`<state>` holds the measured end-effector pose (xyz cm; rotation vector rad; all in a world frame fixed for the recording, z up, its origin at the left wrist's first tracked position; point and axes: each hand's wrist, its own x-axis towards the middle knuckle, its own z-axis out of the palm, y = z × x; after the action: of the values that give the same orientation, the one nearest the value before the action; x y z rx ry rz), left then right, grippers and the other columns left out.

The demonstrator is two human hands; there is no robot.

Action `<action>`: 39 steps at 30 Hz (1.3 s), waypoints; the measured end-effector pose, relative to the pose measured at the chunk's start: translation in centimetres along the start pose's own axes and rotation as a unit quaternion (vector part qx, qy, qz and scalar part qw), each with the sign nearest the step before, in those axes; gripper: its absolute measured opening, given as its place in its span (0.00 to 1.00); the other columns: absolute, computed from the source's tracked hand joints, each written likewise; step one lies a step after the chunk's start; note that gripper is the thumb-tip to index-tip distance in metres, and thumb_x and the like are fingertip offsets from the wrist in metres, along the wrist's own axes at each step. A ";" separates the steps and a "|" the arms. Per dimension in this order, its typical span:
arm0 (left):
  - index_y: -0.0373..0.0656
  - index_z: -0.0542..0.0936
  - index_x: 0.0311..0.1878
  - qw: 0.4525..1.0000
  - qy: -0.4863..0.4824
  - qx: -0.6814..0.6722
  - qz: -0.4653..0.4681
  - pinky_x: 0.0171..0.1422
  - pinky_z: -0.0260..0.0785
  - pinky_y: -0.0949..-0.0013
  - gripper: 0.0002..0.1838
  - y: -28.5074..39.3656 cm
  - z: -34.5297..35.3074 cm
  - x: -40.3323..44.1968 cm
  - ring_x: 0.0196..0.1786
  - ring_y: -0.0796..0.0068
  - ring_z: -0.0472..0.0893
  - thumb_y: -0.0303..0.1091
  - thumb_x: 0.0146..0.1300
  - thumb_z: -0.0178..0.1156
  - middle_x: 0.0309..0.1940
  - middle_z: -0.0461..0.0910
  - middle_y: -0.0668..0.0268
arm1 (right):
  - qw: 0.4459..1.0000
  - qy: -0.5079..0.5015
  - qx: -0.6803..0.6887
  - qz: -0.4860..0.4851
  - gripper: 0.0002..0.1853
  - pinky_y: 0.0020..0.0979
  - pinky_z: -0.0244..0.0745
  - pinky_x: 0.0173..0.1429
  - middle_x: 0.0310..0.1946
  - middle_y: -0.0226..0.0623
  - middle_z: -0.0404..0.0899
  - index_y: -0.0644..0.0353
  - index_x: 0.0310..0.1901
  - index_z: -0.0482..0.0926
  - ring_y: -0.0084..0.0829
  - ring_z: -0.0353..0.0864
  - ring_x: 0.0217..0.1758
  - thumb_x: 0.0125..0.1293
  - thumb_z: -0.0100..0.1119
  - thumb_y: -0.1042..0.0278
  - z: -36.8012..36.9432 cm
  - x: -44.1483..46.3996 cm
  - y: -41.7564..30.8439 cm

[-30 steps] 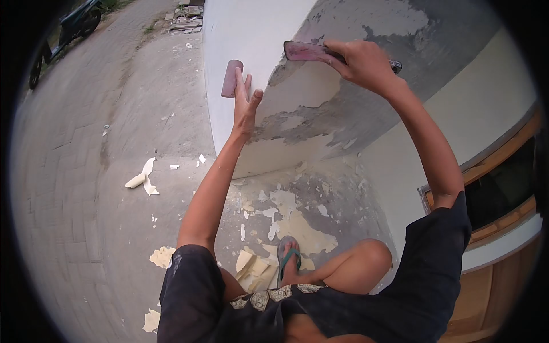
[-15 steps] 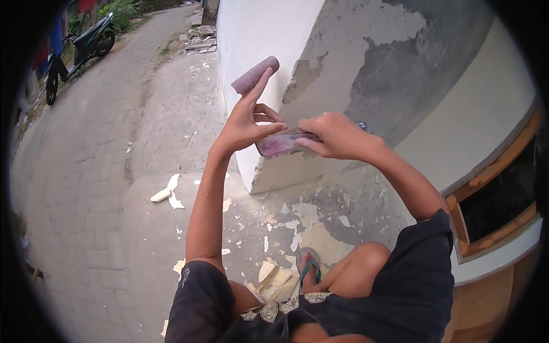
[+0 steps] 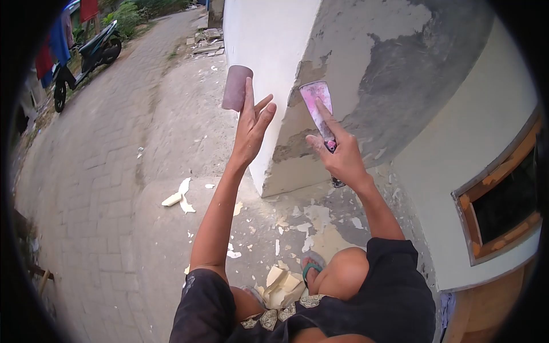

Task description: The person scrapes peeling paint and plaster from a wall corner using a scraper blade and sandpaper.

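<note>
My left hand [image 3: 251, 128] holds a curled piece of purple-brown sandpaper [image 3: 235, 88] at its fingertips, in front of the white wall face. Its index finger lies along the sandpaper, with the thumb and other fingers held apart from it. In my right hand [image 3: 346, 157] is a putty knife [image 3: 316, 102], its pink-smeared blade pointing up and my index finger pressed along it. The dark handle shows below the palm. Both tools are near the corner of a wall [image 3: 286, 151] whose right face has peeled paint and bare grey patches.
Paint flakes [image 3: 182, 197] and peeled cream pieces [image 3: 283, 288] lie on the concrete around my sandalled foot [image 3: 311, 268]. A parked motorbike [image 3: 91, 60] stands beside the paved lane [image 3: 97, 188] at left. At right is an orange-brown wooden window frame [image 3: 477, 240].
My hands have moved apart. The putty knife has swung from lying sideways to blade-up, and the sandpaper has shifted left and turned more upright. The camera view has shifted slightly.
</note>
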<state>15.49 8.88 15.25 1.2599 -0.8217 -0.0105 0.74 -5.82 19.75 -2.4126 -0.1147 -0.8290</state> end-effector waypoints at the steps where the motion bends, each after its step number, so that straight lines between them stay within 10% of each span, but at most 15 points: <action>1: 0.38 0.34 0.78 1.000 0.001 0.010 -0.027 0.77 0.56 0.52 0.57 -0.1 0.9 -0.2 0.74 0.51 0.63 0.65 0.64 0.54 0.72 0.59 0.42 | 0.999 0.041 0.014 -0.007 0.29 0.32 0.74 0.42 0.52 0.51 0.81 0.50 0.73 0.63 0.28 0.78 0.36 0.71 0.55 0.68 1.1 0.1 0.3; 4: 0.38 0.32 0.77 1.000 0.008 0.016 0.007 0.72 0.63 0.49 0.64 -2.9 2.6 0.2 0.73 0.47 0.62 0.53 0.56 0.71 0.76 0.47 0.41 | 0.991 0.117 0.067 0.007 0.27 0.33 0.71 0.64 0.64 0.51 0.73 0.59 0.71 0.66 0.38 0.76 0.65 0.71 0.56 0.69 3.8 1.2 0.9; 7: 0.38 0.31 0.77 0.997 0.019 0.066 0.030 0.69 0.69 0.51 0.62 -3.7 2.7 -0.1 0.70 0.50 0.67 0.35 0.56 0.72 0.74 0.50 0.42 | 0.985 0.160 0.050 -0.034 0.26 0.34 0.71 0.63 0.63 0.49 0.74 0.59 0.70 0.67 0.38 0.75 0.66 0.72 0.55 0.69 5.3 2.5 2.0; 10: 0.39 0.31 0.77 0.996 0.032 0.087 0.016 0.67 0.73 0.54 0.61 -5.8 2.4 -0.3 0.69 0.53 0.69 0.24 0.56 0.70 0.72 0.53 0.43 | 0.986 0.158 0.057 -0.009 0.27 0.27 0.77 0.41 0.62 0.50 0.75 0.55 0.70 0.67 0.23 0.82 0.38 0.71 0.57 0.66 4.1 5.7 1.4; 12: 0.40 0.32 0.77 0.993 0.076 0.086 0.010 0.61 0.78 0.58 0.61 -7.0 2.7 -0.5 0.64 0.53 0.75 0.20 0.53 0.70 0.68 0.57 0.38 | 0.983 0.161 0.084 -0.023 0.26 0.27 0.77 0.45 0.62 0.49 0.76 0.56 0.69 0.69 0.21 0.81 0.43 0.71 0.57 0.67 3.7 6.2 0.4; 39: 0.35 0.33 0.76 0.996 0.043 0.067 -0.034 0.59 0.80 0.59 0.62 -6.4 1.9 -0.4 0.65 0.57 0.73 0.25 0.52 0.74 0.74 0.50 0.48 | 0.981 0.119 0.129 -0.084 0.22 0.25 0.69 0.63 0.64 0.43 0.75 0.66 0.65 0.72 0.22 0.74 0.60 0.70 0.58 0.75 3.0 5.4 3.4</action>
<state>16.86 5.20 9.81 1.4051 -0.7151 0.0444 7.55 -7.57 19.28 -2.0650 -0.3167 -1.1019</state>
